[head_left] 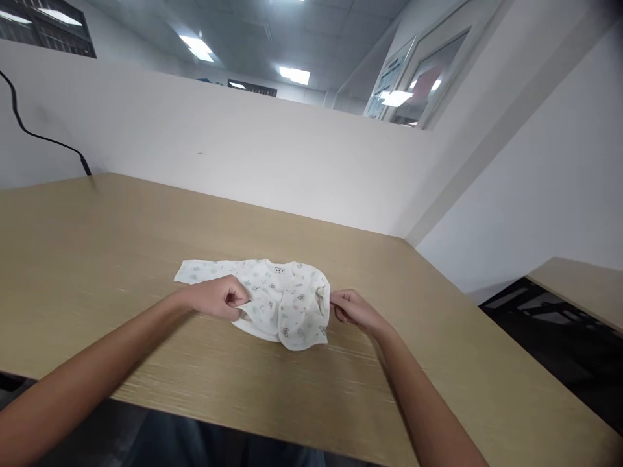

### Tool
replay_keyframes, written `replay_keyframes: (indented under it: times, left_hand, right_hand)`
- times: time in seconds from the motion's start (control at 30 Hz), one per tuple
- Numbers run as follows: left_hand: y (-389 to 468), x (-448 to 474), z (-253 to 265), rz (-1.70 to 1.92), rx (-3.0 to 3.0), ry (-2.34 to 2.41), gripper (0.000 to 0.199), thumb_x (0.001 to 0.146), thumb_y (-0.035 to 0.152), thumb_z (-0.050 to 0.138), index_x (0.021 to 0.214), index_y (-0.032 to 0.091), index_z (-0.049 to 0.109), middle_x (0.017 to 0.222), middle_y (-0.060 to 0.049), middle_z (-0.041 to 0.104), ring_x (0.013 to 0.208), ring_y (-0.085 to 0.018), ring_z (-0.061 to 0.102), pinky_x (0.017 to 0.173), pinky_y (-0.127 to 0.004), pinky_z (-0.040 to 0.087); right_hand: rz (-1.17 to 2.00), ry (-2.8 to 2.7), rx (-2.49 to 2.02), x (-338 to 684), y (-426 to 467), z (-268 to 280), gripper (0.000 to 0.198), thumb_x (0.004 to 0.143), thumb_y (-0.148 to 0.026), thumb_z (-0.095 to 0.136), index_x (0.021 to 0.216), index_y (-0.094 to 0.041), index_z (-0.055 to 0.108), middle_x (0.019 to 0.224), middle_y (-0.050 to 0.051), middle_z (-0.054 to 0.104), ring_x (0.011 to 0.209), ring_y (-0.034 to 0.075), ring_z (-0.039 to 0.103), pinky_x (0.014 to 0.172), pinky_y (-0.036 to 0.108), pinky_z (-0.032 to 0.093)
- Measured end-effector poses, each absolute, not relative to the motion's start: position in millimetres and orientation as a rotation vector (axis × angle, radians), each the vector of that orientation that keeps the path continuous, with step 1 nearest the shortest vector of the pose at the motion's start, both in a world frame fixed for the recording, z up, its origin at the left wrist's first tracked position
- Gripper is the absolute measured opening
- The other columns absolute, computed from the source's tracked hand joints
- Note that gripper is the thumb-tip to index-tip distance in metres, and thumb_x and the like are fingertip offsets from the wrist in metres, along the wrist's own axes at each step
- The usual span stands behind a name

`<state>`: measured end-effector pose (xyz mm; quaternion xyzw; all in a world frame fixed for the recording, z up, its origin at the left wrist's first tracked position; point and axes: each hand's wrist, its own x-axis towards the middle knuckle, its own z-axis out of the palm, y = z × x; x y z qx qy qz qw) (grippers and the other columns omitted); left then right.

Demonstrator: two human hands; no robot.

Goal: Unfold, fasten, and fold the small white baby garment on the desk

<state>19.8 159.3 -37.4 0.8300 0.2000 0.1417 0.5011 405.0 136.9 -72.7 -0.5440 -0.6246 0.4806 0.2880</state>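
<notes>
A small white baby shirt [299,305] with a pale printed pattern lies front up on the wooden table, its neckline toward the far wall. Its left sleeve stretches out flat to the left, while the right sleeve is folded in over the body. My left hand [219,297] is closed on the shirt's left side edge, pulling up a small fold of cloth. At the opposite side, my right hand [355,310] pinches the shirt's right edge between thumb and fingers. A dark label shows inside the neck.
The wooden table [146,220] runs back to a white partition [243,143]. A black cable [46,137] hangs down at the far left. Another table [579,285] with a dark frame stands to the right, beyond this table's edge.
</notes>
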Motion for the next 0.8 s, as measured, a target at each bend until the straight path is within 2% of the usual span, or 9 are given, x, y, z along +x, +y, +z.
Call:
replay_keyframes:
  times: [0.07,0.13,0.2,0.33,0.43,0.5,0.57,0.67,0.8]
  left_hand:
    - [159.7,13.1,-34.7,0.246,1.849,0.370,0.049,0.080,0.046,0.073,0.054,0.021,0.040,0.049,0.003,0.042,0.047,-0.011,0.041,0.046,-0.027,0.033]
    - [163.8,6.0,-32.6,0.252,1.716,0.283,0.053,0.081,0.063,0.066,0.053,0.022,0.047,0.046,-0.001,0.048,0.045,-0.015,0.049,0.047,-0.030,0.040]
    - [171.2,1.0,-32.6,0.409,1.747,0.387,0.056,0.086,0.068,0.056,0.055,0.021,0.052,0.050,-0.003,0.052,0.051,-0.017,0.054,0.055,-0.033,0.046]
    - [188.5,2.0,-48.7,0.730,2.146,1.039,0.045,0.093,0.060,0.051,0.081,0.020,0.067,0.087,-0.006,0.068,0.087,-0.022,0.063,0.083,-0.037,0.050]
    - [197.1,6.4,-72.2,0.697,2.383,1.363,0.044,0.091,0.061,0.051,0.110,0.026,0.070,0.120,-0.008,0.064,0.120,-0.031,0.054,0.103,-0.049,0.041]
    - [201.2,6.5,-85.4,0.612,2.437,1.476,0.047,0.095,0.061,0.045,0.123,0.030,0.065,0.131,-0.009,0.058,0.129,-0.033,0.048,0.108,-0.056,0.035]
    - [206.2,2.5,-92.9,0.577,2.494,1.476,0.048,0.098,0.060,0.038,0.131,0.032,0.061,0.136,-0.009,0.055,0.132,-0.032,0.046,0.110,-0.058,0.032]
    - [218.2,-10.5,-95.8,0.583,2.615,1.303,0.048,0.100,0.058,0.038,0.133,0.033,0.060,0.140,-0.008,0.054,0.132,-0.029,0.047,0.112,-0.052,0.032]
    - [234.2,-26.4,-97.7,0.678,2.648,1.208,0.047,0.100,0.057,0.040,0.127,0.029,0.067,0.133,-0.007,0.058,0.125,-0.026,0.052,0.110,-0.043,0.037]
  right_hand:
    - [1.273,-1.672,-1.457,405.8,137.2,-73.6,0.048,0.085,-0.058,0.061,0.061,-0.018,0.057,0.045,-0.004,0.042,0.045,0.009,0.032,0.047,0.025,0.019]
    - [1.281,-1.689,-1.457,406.6,136.0,-71.6,0.048,0.085,-0.059,0.062,0.062,-0.017,0.058,0.047,-0.003,0.043,0.046,0.008,0.032,0.047,0.025,0.018]
    - [1.311,-1.705,-1.444,407.7,133.7,-67.6,0.048,0.085,-0.061,0.063,0.066,-0.017,0.060,0.049,-0.003,0.045,0.046,0.008,0.032,0.047,0.025,0.017]
    - [1.374,-1.717,-1.437,409.3,131.1,-64.0,0.049,0.084,-0.063,0.065,0.068,-0.017,0.057,0.052,-0.003,0.050,0.046,0.007,0.030,0.047,0.025,0.014]
    - [1.333,-1.710,-1.480,408.3,133.3,-70.4,0.046,0.084,-0.059,0.066,0.068,-0.017,0.056,0.050,-0.003,0.050,0.045,0.007,0.029,0.047,0.024,0.014]
    - [1.287,-1.674,-1.517,408.0,136.2,-76.3,0.040,0.084,-0.054,0.065,0.070,-0.017,0.058,0.050,-0.003,0.050,0.045,0.008,0.031,0.047,0.024,0.016]
    - [1.241,-1.608,-1.543,410.5,139.2,-80.5,0.032,0.083,-0.046,0.061,0.071,-0.017,0.058,0.050,-0.004,0.049,0.046,0.009,0.034,0.047,0.024,0.018]
    - [1.000,-1.541,-1.587,422.1,141.7,-80.1,0.024,0.079,-0.039,0.057,0.068,-0.018,0.057,0.055,-0.003,0.049,0.051,0.011,0.040,0.049,0.024,0.025]
    - [0.751,-1.533,-1.646,439.0,137.1,-69.9,0.027,0.078,-0.041,0.060,0.080,-0.015,0.068,0.073,0.002,0.063,0.065,0.015,0.052,0.058,0.025,0.036]
